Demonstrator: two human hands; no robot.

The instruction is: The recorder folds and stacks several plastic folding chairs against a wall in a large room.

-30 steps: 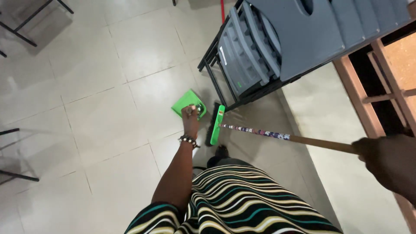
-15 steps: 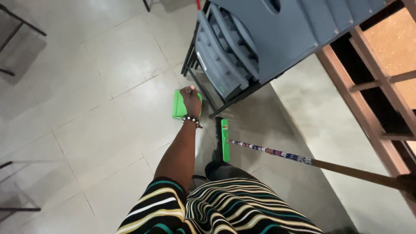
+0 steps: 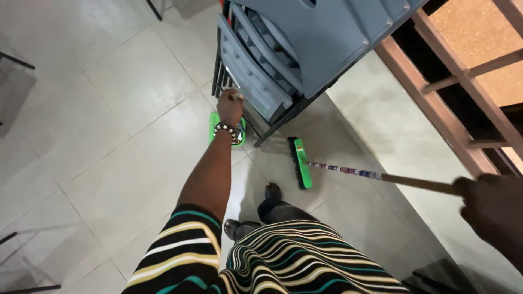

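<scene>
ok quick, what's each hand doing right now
left hand: closed on the green dustpan's handle
right hand: closed on the broom handle

A hall or meeting room of some kind is shown, though the exact sort cannot be told. The floor is laid with big pale tiles. Grey plastic chairs are stacked together on black metal legs, as is done where many people sit. A wooden railing is seen at the right. Dark legs of other furniture are seen at the left edge.
</scene>
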